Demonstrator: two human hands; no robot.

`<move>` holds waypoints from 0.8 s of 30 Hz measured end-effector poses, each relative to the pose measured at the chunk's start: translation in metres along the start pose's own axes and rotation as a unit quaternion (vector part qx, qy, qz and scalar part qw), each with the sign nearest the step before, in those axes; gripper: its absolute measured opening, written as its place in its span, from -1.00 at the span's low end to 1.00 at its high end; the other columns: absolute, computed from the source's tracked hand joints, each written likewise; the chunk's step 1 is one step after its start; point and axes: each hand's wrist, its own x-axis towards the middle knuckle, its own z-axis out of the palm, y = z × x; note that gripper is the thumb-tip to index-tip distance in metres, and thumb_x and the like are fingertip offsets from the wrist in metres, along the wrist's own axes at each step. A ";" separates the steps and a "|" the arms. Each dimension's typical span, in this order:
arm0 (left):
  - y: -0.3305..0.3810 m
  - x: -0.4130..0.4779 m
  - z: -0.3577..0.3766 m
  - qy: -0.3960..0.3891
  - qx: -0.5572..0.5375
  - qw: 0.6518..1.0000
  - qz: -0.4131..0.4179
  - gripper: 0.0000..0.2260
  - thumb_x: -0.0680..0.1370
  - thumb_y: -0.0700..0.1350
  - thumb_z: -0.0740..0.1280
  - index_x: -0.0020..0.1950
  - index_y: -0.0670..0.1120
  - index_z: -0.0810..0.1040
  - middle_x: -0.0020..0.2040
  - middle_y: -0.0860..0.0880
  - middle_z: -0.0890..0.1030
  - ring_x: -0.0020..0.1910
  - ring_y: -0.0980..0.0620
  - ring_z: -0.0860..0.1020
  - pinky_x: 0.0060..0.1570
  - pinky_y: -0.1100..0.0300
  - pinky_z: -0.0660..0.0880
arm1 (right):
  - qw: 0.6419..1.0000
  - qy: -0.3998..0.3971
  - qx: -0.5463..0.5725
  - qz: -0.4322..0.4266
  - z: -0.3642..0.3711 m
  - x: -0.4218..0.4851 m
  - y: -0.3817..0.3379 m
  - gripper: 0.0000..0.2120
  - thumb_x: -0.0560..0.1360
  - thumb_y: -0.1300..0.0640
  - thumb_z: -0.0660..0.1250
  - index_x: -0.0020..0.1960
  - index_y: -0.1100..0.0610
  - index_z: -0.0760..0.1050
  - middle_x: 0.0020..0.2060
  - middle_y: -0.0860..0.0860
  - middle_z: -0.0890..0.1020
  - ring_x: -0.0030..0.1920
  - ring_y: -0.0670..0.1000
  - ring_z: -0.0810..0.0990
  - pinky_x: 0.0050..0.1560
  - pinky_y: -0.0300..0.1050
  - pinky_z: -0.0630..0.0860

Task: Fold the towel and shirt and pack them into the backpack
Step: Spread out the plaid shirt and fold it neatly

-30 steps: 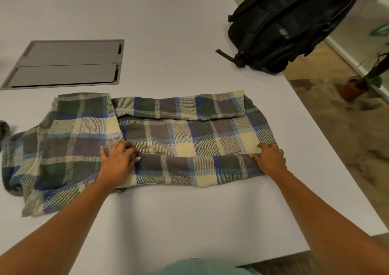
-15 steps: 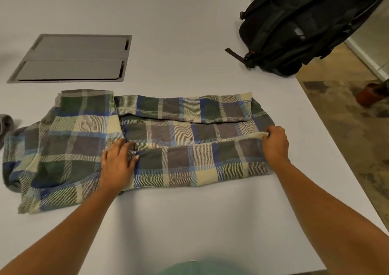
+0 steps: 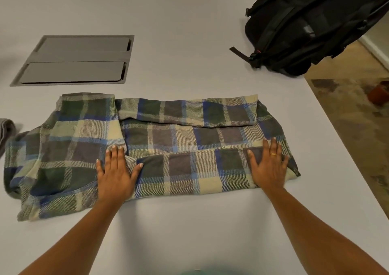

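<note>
Plaid blue-green shirt (image 3: 179, 169) lies lengthwise left-to-right under our flat-pressing left hand (image 3: 115, 173) and right hand (image 3: 268, 167), the right nearer the black fabric backpack (image 3: 305, 22)

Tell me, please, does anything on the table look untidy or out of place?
The plaid shirt is uneven: its left end lies rumpled and unfolded. The backpack seems to overhang the table edge.

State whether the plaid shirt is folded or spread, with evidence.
Partly folded: both long edges of the plaid shirt are turned inward, but its left end lies loose and rumpled.
</note>
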 end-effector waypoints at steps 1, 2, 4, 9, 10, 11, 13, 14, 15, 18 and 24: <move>0.000 0.000 0.000 -0.002 0.001 1.000 0.000 -0.10 0.37 0.42 -0.35 0.54 -0.14 -0.07 0.55 -0.12 -0.06 0.52 -0.06 -0.13 0.41 -0.02 -0.30 | 1.000 -0.001 -0.005 0.005 -0.001 0.000 0.003 -0.25 0.45 -0.32 -0.15 0.52 0.07 0.05 0.52 0.11 0.06 0.52 0.14 -0.02 0.45 0.19 -0.09; 0.001 0.000 -0.001 -0.006 0.000 1.000 0.001 -0.08 0.36 0.43 -0.37 0.54 -0.14 -0.07 0.55 -0.12 -0.06 0.52 -0.06 -0.13 0.41 -0.02 -0.30 | 1.000 -0.004 -0.014 0.007 -0.002 0.000 0.007 -0.26 0.45 -0.31 -0.16 0.52 0.05 0.04 0.52 0.11 0.06 0.52 0.14 -0.02 0.45 0.20 -0.10; 0.005 -0.003 -0.001 -0.012 -0.002 1.000 0.003 -0.04 0.34 0.45 -0.40 0.54 -0.15 -0.07 0.55 -0.12 -0.06 0.52 -0.07 -0.13 0.41 -0.03 -0.29 | 0.999 -0.010 -0.030 0.006 -0.006 0.001 0.017 -0.27 0.45 -0.32 -0.18 0.53 0.02 0.04 0.52 0.10 0.06 0.52 0.14 -0.03 0.44 0.21 -0.10; 0.024 -0.014 0.000 -0.020 0.002 1.000 0.006 -0.03 0.32 0.45 -0.45 0.54 -0.15 -0.09 0.55 -0.12 -0.07 0.52 -0.07 -0.13 0.41 -0.03 -0.29 | 0.999 -0.012 -0.037 0.009 -0.012 0.004 0.039 -0.30 0.49 -0.34 -0.16 0.52 0.01 0.07 0.52 0.10 0.08 0.52 0.16 -0.02 0.43 0.26 -0.10; 0.028 -0.016 0.001 -0.023 0.002 1.000 0.006 -0.02 0.31 0.45 -0.47 0.54 -0.15 -0.10 0.55 -0.12 -0.08 0.52 -0.07 -0.13 0.41 -0.02 -0.30 | 0.999 -0.014 -0.037 0.011 -0.014 0.005 0.043 -0.31 0.51 -0.33 -0.15 0.52 0.01 0.07 0.52 0.10 0.08 0.52 0.16 -0.03 0.43 0.26 -0.10; 0.031 -0.018 0.002 -0.026 0.001 1.000 0.007 0.00 0.29 0.46 -0.48 0.54 -0.15 -0.10 0.55 -0.12 -0.08 0.52 -0.07 -0.13 0.40 -0.01 -0.30 | 0.999 -0.016 -0.039 0.014 -0.016 0.005 0.046 -0.32 0.51 -0.33 -0.13 0.52 0.00 0.06 0.52 0.10 0.08 0.52 0.16 -0.03 0.43 0.26 -0.11; 0.037 -0.021 0.003 -0.027 -0.004 1.000 0.009 0.02 0.27 0.47 -0.50 0.54 -0.15 -0.10 0.55 -0.12 -0.09 0.52 -0.07 -0.13 0.40 -0.01 -0.30 | 0.999 -0.024 -0.042 0.021 -0.019 0.007 0.050 -0.34 0.51 -0.30 -0.11 0.52 -0.01 0.05 0.52 0.09 0.06 0.52 0.15 -0.05 0.43 0.26 -0.13; 0.039 -0.021 0.004 -0.028 -0.008 1.000 0.008 0.02 0.27 0.47 -0.49 0.54 -0.15 -0.09 0.55 -0.12 -0.08 0.52 -0.07 -0.13 0.41 -0.01 -0.29 | 0.998 -0.029 -0.043 0.023 -0.021 0.009 0.052 -0.34 0.51 -0.28 -0.09 0.52 -0.02 0.04 0.52 0.09 0.06 0.52 0.14 -0.06 0.43 0.25 -0.13; 0.040 -0.022 0.004 -0.028 -0.009 1.000 0.007 0.03 0.27 0.47 -0.49 0.54 -0.15 -0.09 0.55 -0.12 -0.08 0.52 -0.07 -0.13 0.41 -0.02 -0.28 | 0.998 -0.034 -0.042 0.023 -0.022 0.010 0.054 -0.35 0.51 -0.28 -0.07 0.52 -0.02 0.04 0.52 0.08 0.05 0.52 0.14 -0.06 0.43 0.25 -0.13; 0.040 -0.021 0.004 -0.031 -0.001 1.000 0.006 0.03 0.26 0.47 -0.49 0.54 -0.14 -0.10 0.55 -0.11 -0.09 0.52 -0.07 -0.14 0.42 -0.03 -0.27 | 0.999 -0.044 -0.021 0.024 -0.030 0.014 0.052 -0.40 0.54 -0.25 0.03 0.50 -0.03 0.10 0.52 0.10 0.07 0.51 0.14 -0.03 0.43 0.24 -0.05; 0.040 -0.019 0.004 -0.039 0.008 0.999 0.004 -0.02 0.28 0.45 -0.43 0.54 -0.13 -0.11 0.55 -0.11 -0.10 0.52 -0.07 -0.14 0.43 -0.04 -0.25 | 0.984 -0.015 0.040 0.172 -0.051 0.025 0.046 -0.31 0.52 -0.19 0.20 0.47 0.20 0.13 0.43 0.23 0.23 0.41 0.25 0.18 0.32 0.19 0.21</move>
